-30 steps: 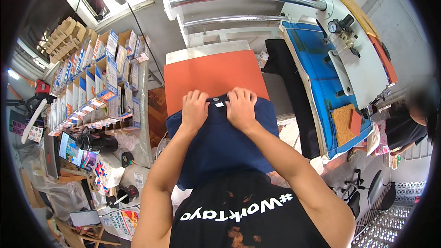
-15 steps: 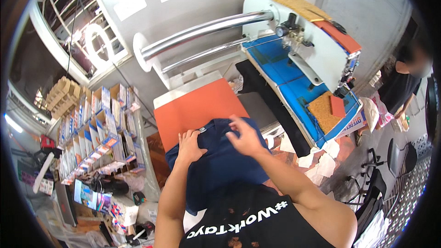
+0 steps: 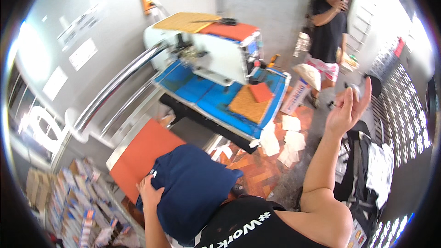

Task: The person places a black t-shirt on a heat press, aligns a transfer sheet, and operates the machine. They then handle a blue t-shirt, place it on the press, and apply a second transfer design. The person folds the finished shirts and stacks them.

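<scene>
A dark navy shirt (image 3: 195,183) lies bunched over the orange pad (image 3: 149,149) of a heat press, its small light neck label showing near the collar. My left hand (image 3: 150,194) rests at the collar edge of the shirt, its fingers spread and thumb apart. Far from the cloth, my right hand (image 3: 347,110) is raised at the right. Its index finger points up, the other fingers are partly bent, and I see nothing in it.
Beyond the pad stands a press head with a blue padded bed (image 3: 202,89) and chrome rails. Boxes of packets (image 3: 82,206) fill the lower left. Paper sheets (image 3: 289,142) litter the floor. Another person (image 3: 328,32) stands at the far right, near a black chair (image 3: 358,165).
My view has swung right. My right hand has left the shirt and risen to the right. My left hand stays at the collar, and the shirt is more bunched.
</scene>
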